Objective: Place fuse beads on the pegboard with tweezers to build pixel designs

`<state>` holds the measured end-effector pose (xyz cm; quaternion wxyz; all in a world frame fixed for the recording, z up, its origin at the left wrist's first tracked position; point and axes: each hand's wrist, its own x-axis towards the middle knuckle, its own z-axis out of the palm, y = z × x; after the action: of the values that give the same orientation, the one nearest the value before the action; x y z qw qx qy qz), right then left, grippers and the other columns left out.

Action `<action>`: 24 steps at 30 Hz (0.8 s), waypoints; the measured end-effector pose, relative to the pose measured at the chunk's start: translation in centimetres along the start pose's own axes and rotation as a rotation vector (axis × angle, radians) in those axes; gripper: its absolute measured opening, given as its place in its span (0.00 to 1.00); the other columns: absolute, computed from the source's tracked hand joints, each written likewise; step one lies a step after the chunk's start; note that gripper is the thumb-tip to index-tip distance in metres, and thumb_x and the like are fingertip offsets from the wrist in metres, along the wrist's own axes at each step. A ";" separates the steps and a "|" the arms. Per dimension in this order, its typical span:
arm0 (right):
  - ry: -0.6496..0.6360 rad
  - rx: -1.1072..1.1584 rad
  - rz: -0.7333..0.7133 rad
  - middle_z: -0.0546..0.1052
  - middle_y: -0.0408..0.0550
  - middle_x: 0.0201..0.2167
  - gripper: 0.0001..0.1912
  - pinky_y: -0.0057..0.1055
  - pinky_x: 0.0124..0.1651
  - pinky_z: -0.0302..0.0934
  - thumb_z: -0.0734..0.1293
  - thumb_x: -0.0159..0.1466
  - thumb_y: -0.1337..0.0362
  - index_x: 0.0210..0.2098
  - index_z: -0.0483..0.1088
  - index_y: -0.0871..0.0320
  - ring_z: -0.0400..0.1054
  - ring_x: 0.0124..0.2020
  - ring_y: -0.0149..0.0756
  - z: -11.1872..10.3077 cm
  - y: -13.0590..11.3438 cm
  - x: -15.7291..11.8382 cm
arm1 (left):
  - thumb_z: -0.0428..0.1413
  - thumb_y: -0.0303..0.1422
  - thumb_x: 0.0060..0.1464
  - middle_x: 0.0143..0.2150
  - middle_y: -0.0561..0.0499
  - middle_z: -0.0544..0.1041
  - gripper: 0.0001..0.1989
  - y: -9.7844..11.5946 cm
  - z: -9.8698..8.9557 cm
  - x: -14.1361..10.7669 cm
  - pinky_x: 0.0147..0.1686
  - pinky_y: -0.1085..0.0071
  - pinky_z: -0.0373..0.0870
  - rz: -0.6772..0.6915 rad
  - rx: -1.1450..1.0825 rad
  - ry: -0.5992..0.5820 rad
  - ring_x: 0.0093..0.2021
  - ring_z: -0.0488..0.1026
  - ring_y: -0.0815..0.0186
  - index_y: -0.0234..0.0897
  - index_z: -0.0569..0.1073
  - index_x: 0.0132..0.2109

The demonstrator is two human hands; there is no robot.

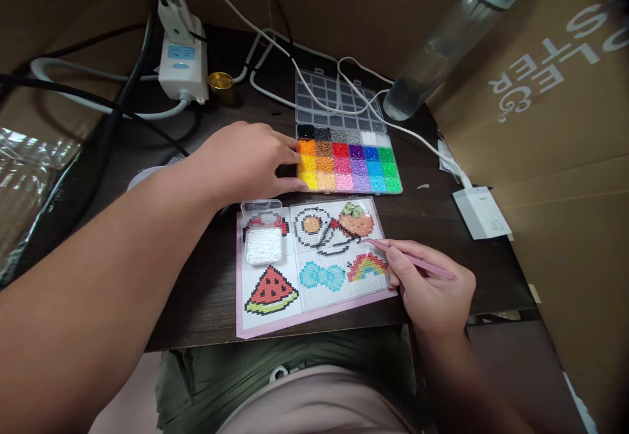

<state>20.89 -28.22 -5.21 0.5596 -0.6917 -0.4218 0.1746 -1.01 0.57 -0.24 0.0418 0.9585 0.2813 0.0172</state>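
My right hand point(432, 283) pinches pink tweezers point(425, 265), their tips over the clear pegboard point(324, 303) near its right side. On or under the board show a fried egg, a strawberry, a blue bow and a rainbow point(367, 267). My left hand point(255, 162) rests with fingers apart at the left edge of a bead box point(344, 191) sorted by colour. A small open box of white beads point(264, 246) sits on the pattern sheet point(248, 322), above a watermelon picture point(271, 290).
White cables cross the bead box's open lid point(322, 93). A clear bottle point(422, 67) stands behind right, a white charger point(481, 213) lies at the right. Power strip point(181, 60) and gold cup point(222, 84) are at the back left. Cardboard walls surround the dark table point(206, 309).
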 end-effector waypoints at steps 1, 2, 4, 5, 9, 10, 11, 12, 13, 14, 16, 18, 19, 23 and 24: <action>0.001 0.002 0.000 0.86 0.46 0.24 0.06 0.28 0.21 0.72 0.83 0.74 0.66 0.45 0.98 0.52 0.75 0.19 0.33 0.0 0.0 0.0 | 0.64 0.53 0.77 0.78 0.52 0.88 0.20 0.0 0.0 0.0 0.71 0.50 0.86 -0.008 0.019 -0.015 0.71 0.90 0.46 0.54 0.94 0.62; 0.002 0.003 0.000 0.86 0.45 0.24 0.06 0.28 0.21 0.71 0.83 0.74 0.66 0.46 0.98 0.51 0.75 0.19 0.33 0.0 0.0 0.0 | 0.63 0.54 0.77 0.78 0.52 0.88 0.21 0.0 0.1 0.0 0.71 0.49 0.86 -0.016 0.034 -0.026 0.71 0.90 0.46 0.53 0.94 0.62; 0.002 0.002 0.000 0.86 0.46 0.25 0.06 0.28 0.21 0.71 0.83 0.75 0.66 0.46 0.98 0.51 0.74 0.19 0.33 0.0 0.0 0.0 | 0.62 0.55 0.77 0.77 0.53 0.89 0.22 -0.1 0.3 0.0 0.72 0.50 0.86 -0.016 0.040 -0.020 0.72 0.90 0.46 0.54 0.94 0.63; 0.002 0.001 0.000 0.87 0.46 0.25 0.06 0.28 0.21 0.71 0.83 0.75 0.66 0.46 0.98 0.52 0.75 0.19 0.33 0.0 0.0 -0.1 | 0.62 0.56 0.77 0.76 0.54 0.89 0.22 -0.3 0.4 0.0 0.72 0.52 0.85 -0.005 0.031 -0.002 0.72 0.90 0.48 0.55 0.94 0.63; 0.011 0.004 -0.008 0.89 0.47 0.27 0.06 0.29 0.21 0.72 0.83 0.74 0.66 0.46 0.98 0.52 0.75 0.19 0.34 -0.1 0.1 -0.2 | 0.59 0.56 0.78 0.71 0.56 0.92 0.23 -0.6 0.8 -0.1 0.72 0.56 0.84 0.044 0.000 0.048 0.69 0.90 0.53 0.57 0.93 0.63; 0.012 0.005 -0.012 0.89 0.47 0.27 0.05 0.30 0.21 0.72 0.83 0.74 0.65 0.46 0.98 0.52 0.75 0.19 0.34 -0.1 0.2 -0.2 | 0.59 0.55 0.78 0.71 0.55 0.92 0.23 -0.6 0.7 -0.1 0.71 0.56 0.85 0.046 0.002 0.046 0.69 0.90 0.53 0.56 0.94 0.63; 0.012 0.003 -0.014 0.89 0.47 0.27 0.05 0.30 0.21 0.72 0.84 0.74 0.64 0.46 0.98 0.53 0.75 0.19 0.34 -0.1 0.3 -0.2 | 0.59 0.55 0.78 0.71 0.54 0.92 0.23 -0.5 0.6 -0.1 0.71 0.55 0.85 0.043 0.008 0.038 0.69 0.90 0.53 0.56 0.94 0.63; 0.013 -0.003 -0.016 0.89 0.48 0.27 0.05 0.30 0.21 0.72 0.84 0.74 0.63 0.46 0.98 0.53 0.75 0.19 0.34 -0.1 0.3 -0.2 | 0.59 0.54 0.77 0.73 0.54 0.91 0.23 -0.5 0.5 -0.1 0.71 0.53 0.85 0.036 0.017 0.025 0.69 0.90 0.51 0.55 0.94 0.63; 0.010 -0.011 -0.016 0.89 0.48 0.27 0.05 0.30 0.21 0.73 0.84 0.75 0.62 0.46 0.98 0.54 0.76 0.19 0.35 -0.2 0.3 -0.2 | 0.59 0.54 0.77 0.74 0.53 0.91 0.24 -0.4 0.4 -0.1 0.71 0.52 0.86 0.027 0.027 0.013 0.70 0.90 0.50 0.54 0.94 0.63; 0.008 -0.020 -0.017 0.88 0.48 0.27 0.05 0.31 0.21 0.73 0.84 0.75 0.61 0.45 0.97 0.54 0.76 0.19 0.35 -0.2 0.3 -0.2 | 0.59 0.54 0.77 0.75 0.52 0.90 0.24 -0.3 0.3 -0.1 0.71 0.51 0.86 0.018 0.038 0.002 0.70 0.90 0.48 0.53 0.94 0.63; 0.001 -0.034 -0.017 0.87 0.48 0.26 0.06 0.31 0.21 0.74 0.84 0.76 0.60 0.46 0.98 0.54 0.76 0.19 0.36 -0.3 0.3 -0.2 | 0.59 0.55 0.77 0.76 0.52 0.89 0.23 -0.2 0.3 -0.1 0.69 0.50 0.87 0.017 0.041 0.000 0.71 0.90 0.47 0.54 0.94 0.62; -0.002 -0.043 -0.020 0.86 0.47 0.25 0.06 0.31 0.22 0.74 0.84 0.76 0.60 0.45 0.98 0.54 0.76 0.20 0.36 -0.3 0.3 -0.2 | 0.59 0.56 0.77 0.75 0.53 0.90 0.22 -0.3 0.4 -0.1 0.68 0.51 0.87 0.036 0.018 0.026 0.70 0.90 0.48 0.56 0.94 0.61; 0.002 -0.044 -0.023 0.86 0.47 0.24 0.06 0.31 0.22 0.74 0.84 0.76 0.60 0.45 0.98 0.54 0.76 0.19 0.35 -0.3 0.2 -0.2 | 0.59 0.56 0.77 0.74 0.53 0.91 0.22 -0.4 0.5 -0.1 0.68 0.51 0.87 0.048 0.006 0.040 0.69 0.90 0.49 0.57 0.94 0.60; 0.006 -0.045 -0.024 0.86 0.48 0.25 0.06 0.30 0.21 0.73 0.85 0.76 0.59 0.45 0.98 0.54 0.76 0.19 0.35 -0.2 0.2 -0.1 | 0.59 0.57 0.77 0.74 0.55 0.91 0.22 -0.7 0.7 -0.2 0.68 0.53 0.87 0.062 -0.009 0.067 0.69 0.91 0.51 0.59 0.94 0.61; 0.007 -0.047 -0.023 0.87 0.48 0.25 0.06 0.30 0.21 0.73 0.85 0.76 0.59 0.45 0.98 0.53 0.76 0.19 0.35 -0.2 0.2 -0.1 | 0.59 0.57 0.77 0.75 0.55 0.90 0.23 -0.7 0.7 -0.2 0.68 0.52 0.87 0.054 -0.005 0.060 0.69 0.90 0.50 0.58 0.94 0.61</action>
<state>21.02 -28.41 -5.37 0.5467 -0.7003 -0.4318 0.1557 -1.50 1.01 -1.01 0.0350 0.9647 0.2565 0.0479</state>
